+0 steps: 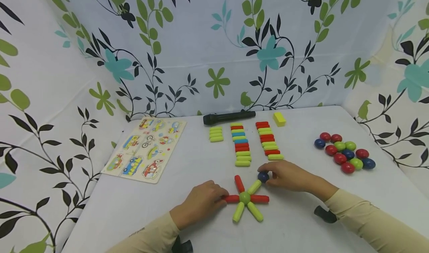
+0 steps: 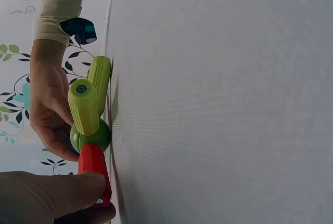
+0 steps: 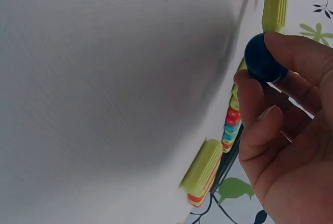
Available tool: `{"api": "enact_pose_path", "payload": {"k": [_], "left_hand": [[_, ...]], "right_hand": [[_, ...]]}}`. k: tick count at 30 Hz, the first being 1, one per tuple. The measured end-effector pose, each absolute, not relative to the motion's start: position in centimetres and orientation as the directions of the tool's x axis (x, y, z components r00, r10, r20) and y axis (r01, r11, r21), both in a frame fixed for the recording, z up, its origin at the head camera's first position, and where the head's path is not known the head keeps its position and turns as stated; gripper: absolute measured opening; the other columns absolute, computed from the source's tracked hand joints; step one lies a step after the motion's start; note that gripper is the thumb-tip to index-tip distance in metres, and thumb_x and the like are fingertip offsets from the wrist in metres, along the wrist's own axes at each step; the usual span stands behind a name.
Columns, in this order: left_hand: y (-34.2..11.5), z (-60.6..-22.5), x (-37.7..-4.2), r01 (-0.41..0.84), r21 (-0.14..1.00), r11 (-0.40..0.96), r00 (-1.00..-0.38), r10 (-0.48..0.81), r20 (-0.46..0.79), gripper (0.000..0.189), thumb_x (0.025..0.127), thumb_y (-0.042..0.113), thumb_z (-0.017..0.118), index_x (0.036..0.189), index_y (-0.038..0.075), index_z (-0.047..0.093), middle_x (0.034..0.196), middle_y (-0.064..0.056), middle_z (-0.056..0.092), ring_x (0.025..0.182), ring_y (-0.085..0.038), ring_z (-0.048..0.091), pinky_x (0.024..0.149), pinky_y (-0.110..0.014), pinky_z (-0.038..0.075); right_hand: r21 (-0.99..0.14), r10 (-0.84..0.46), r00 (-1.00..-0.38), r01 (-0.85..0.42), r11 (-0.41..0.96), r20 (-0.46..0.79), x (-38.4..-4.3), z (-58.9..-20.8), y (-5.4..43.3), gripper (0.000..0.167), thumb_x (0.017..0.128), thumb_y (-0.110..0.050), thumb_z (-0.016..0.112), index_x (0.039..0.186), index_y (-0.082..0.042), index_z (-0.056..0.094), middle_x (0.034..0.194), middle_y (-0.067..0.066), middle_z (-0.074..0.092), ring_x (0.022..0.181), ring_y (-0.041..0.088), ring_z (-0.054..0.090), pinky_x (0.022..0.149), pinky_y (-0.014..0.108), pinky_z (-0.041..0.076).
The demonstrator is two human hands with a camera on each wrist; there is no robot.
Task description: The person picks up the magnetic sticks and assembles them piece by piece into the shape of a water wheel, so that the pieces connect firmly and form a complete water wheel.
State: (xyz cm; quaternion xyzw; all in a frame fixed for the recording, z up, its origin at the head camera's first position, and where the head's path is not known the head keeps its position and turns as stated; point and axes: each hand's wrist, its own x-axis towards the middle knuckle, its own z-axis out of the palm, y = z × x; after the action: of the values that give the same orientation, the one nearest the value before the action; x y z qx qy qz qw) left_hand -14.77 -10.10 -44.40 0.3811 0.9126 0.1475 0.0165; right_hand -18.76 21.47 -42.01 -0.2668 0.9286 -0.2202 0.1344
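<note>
A star of red and lime sticks around a green ball (image 1: 244, 197) lies on the white table (image 1: 187, 178). My left hand (image 1: 201, 202) pinches the star's left red stick (image 1: 231, 198), the same red stick (image 2: 94, 172) showing under my thumb in the left wrist view. My right hand (image 1: 285, 175) grips a dark blue ball (image 1: 263, 176) at the tip of the upper-right lime stick (image 1: 254, 186). In the right wrist view the blue ball (image 3: 263, 60) sits between my fingertips (image 3: 250, 86), touching the lime stick (image 3: 276, 8).
Three rows of coloured sticks (image 1: 242, 146) lie behind the star. A cluster of red, green and blue balls (image 1: 345, 154) sits at the right. A vehicle puzzle board (image 1: 145, 149) lies left, a black marker (image 1: 229, 117) and yellow block (image 1: 279, 119) at the back.
</note>
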Motion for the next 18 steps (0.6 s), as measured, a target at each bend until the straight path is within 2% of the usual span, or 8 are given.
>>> {"api": "enact_pose_path", "payload": {"k": [5, 12, 15, 18], "left_hand": [[-10.1, -44.1, -14.9, 0.701, 0.286, 0.653, -0.699, 0.710, 0.092, 0.022, 0.087, 0.016, 0.082, 0.108, 0.018, 0.079, 0.094, 0.010, 0.075, 0.084, -0.005, 0.058, 0.072, -0.018, 0.050], [-10.0, -43.9, -15.0, 0.707, 0.285, 0.647, -0.693, 0.714, 0.097, 0.021, 0.087, 0.015, 0.081, 0.109, 0.018, 0.079, 0.094, 0.010, 0.075, 0.085, -0.005, 0.058, 0.072, -0.018, 0.050], [-10.0, -44.0, -15.0, 0.708, 0.286, 0.646, -0.692, 0.716, 0.096, 0.022, 0.087, 0.015, 0.081, 0.109, 0.018, 0.079, 0.094, 0.010, 0.075, 0.086, -0.005, 0.058, 0.073, -0.018, 0.051], [-10.1, -44.0, -14.9, 0.709, 0.295, 0.641, -0.688, 0.720, 0.091, 0.022, 0.088, 0.015, 0.081, 0.109, 0.018, 0.079, 0.095, 0.011, 0.074, 0.087, -0.005, 0.059, 0.074, -0.018, 0.052]], "right_hand": [[-0.479, -0.567, -0.813, -0.449, 0.754, -0.131, -18.8, -42.3, 21.6, 0.045, 0.089, -0.021, 0.080, 0.132, -0.013, 0.068, 0.120, -0.001, 0.070, 0.092, 0.008, 0.060, 0.079, 0.025, 0.056], [-0.463, -0.585, -0.800, -0.473, 0.749, -0.129, -19.1, -42.5, 21.9, 0.047, 0.089, -0.021, 0.079, 0.134, -0.014, 0.067, 0.122, -0.003, 0.070, 0.105, 0.015, 0.064, 0.089, 0.035, 0.058], [-0.453, -0.525, -0.840, -0.418, 0.787, -0.138, -19.5, -41.6, 23.2, 0.052, 0.089, -0.018, 0.078, 0.139, -0.013, 0.063, 0.121, 0.001, 0.069, 0.099, 0.016, 0.064, 0.082, 0.034, 0.058], [-0.337, -0.383, -0.922, -0.343, 0.877, -0.060, -20.6, -40.2, 26.2, 0.052, 0.088, -0.014, 0.077, 0.138, -0.010, 0.062, 0.118, 0.008, 0.070, 0.095, 0.024, 0.065, 0.075, 0.038, 0.059]]}}
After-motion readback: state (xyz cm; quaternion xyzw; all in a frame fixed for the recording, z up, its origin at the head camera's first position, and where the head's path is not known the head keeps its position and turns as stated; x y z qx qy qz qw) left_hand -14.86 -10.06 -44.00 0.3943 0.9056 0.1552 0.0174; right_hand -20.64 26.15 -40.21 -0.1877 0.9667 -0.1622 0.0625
